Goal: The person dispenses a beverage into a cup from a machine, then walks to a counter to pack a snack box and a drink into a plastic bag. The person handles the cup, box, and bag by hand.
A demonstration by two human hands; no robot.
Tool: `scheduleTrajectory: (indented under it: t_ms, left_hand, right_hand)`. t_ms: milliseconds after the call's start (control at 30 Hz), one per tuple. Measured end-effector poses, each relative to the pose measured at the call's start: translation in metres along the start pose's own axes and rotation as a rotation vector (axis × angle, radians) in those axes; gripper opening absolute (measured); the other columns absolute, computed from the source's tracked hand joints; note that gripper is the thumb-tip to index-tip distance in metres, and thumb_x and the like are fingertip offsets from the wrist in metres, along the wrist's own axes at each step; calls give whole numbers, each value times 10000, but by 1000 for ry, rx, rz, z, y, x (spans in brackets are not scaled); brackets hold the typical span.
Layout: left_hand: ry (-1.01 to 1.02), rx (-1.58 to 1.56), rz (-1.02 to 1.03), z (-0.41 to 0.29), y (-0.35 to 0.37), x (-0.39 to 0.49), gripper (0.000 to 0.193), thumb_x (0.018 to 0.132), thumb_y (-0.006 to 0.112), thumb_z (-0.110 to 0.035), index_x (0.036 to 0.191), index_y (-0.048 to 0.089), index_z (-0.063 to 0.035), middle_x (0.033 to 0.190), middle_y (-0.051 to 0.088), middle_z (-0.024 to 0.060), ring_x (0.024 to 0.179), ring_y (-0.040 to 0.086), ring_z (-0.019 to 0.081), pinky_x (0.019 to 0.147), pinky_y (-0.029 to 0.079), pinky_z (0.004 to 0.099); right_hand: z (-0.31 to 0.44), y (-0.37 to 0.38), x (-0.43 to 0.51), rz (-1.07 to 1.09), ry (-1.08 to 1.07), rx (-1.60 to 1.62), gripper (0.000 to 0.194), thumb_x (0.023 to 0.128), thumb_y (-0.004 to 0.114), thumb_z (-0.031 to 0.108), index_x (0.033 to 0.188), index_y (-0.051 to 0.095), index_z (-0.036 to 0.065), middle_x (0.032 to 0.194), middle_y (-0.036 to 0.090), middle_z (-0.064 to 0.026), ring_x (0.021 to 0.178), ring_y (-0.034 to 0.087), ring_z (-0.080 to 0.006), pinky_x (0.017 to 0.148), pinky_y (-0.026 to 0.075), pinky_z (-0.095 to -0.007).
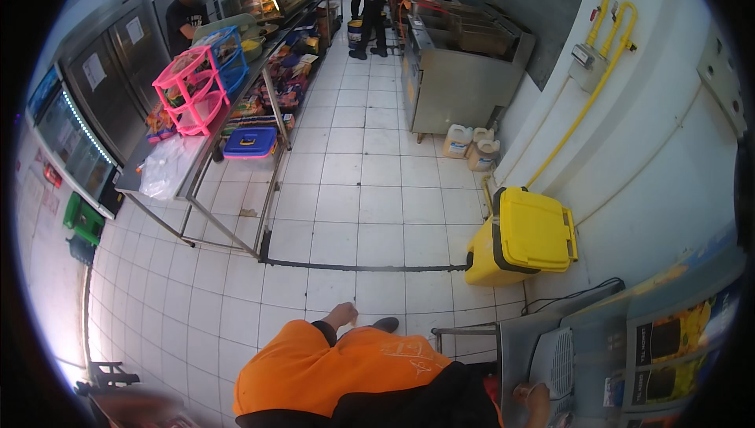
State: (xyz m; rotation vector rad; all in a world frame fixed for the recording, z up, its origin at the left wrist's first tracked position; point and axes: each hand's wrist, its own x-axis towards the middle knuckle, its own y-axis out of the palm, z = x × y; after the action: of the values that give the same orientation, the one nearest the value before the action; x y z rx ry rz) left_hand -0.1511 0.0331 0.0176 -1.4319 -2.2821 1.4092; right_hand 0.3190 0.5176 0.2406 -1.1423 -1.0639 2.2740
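My left hand [342, 314] is held out in front of the orange shirt, above the white tile floor. Its fingers are curled, and a small pale thing shows just below them, too blurred to name. At the lower right, my right hand [538, 399] is over the front of a drink dispenser [601, 357], close to its grey slotted drip tray [553, 363]. The fingers of that hand are around what looks like a small clear cup [521, 391]. The dispenser's front panel bears pictures of lemon tea and green tea.
A yellow wheeled bin [531, 230] stands by the right wall, with plastic jugs [472, 148] beyond it. Left of the aisle runs a steel table [194, 163] bearing pink [191, 89] and blue [236, 59] plastic racks. One person [189, 15] stands behind it; others [373, 3] stand farther up the aisle.
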Motion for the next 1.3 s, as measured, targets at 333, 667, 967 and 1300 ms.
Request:
scheduleTrajectory:
  t_ms: [333,667,967,1300]
  left_hand:
    - [-87,-71,26,11,1,-10,264,841,564,-290,714,677,-87,825,672,127,835,648,315,720,505,399]
    - [-84,-463,-515,-47,-205,39,278,938,509,-290,985,601,-32,865,665,133,814,639,204,730,494,357]
    - [848,-569,-1931,-228,-640,-138,216,958,557,-231,1044,600,-38,926,641,47,813,588,101,722,466,244]
    - [101,-408,-948,-166,-379,13,371,898,589,-375,791,646,-24,664,642,91,622,612,142,601,486,316]
  right_hand:
    - [-37,13,10,-116,37,-155,239,745,653,266,796,684,35,740,649,-168,656,636,-291,612,471,-419]
    - [-45,16,30,60,-177,352,379,778,667,450,934,719,108,876,689,-145,767,684,-264,692,516,-424]
    - [17,0,-5,-167,-79,-163,321,754,671,420,791,711,104,786,665,-175,687,638,-341,614,465,-472]
    - [-33,23,44,-107,-59,-181,304,755,655,379,746,698,78,720,657,-170,631,608,-287,600,463,-448]
